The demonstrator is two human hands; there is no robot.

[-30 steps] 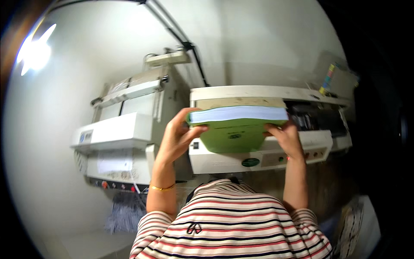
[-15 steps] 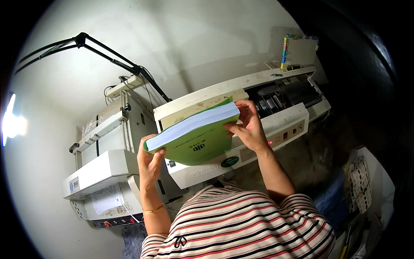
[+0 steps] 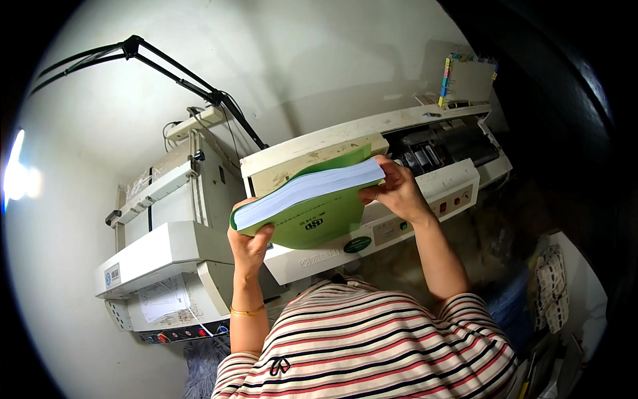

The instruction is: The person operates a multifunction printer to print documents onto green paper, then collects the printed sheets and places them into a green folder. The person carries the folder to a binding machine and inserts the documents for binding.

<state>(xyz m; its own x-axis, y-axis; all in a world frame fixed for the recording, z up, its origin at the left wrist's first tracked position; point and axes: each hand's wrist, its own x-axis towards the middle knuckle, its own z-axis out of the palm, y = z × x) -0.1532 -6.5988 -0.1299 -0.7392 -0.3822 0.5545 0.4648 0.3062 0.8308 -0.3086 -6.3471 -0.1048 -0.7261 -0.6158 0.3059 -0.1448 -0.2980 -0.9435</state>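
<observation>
A thick book with a soft green cover (image 3: pixel 332 216) is held up between my two hands, its white page edges facing up. My left hand (image 3: pixel 249 243) grips the left end, thumb on the near cover and fingers behind. At the right end my right hand (image 3: pixel 397 191) pinches the corner, its thumb on the near side. The far cover stands a little away from the pages. Under and behind the book is a long off-white machine (image 3: pixel 312 258), partly hidden by it.
The machine's open bay (image 3: pixel 425 151) with dark rollers lies to the right, above a control panel (image 3: pixel 442 207). A second white machine (image 3: pixel 166 256) stands at left. A black jointed lamp arm (image 3: pixel 173 74) reaches across the wall. Upright boards (image 3: pixel 468 80) with coloured clips stand at the back right.
Both hands and the book have shifted slightly to the right. The far cover now stands further from the pages. My hold at both ends stays.
</observation>
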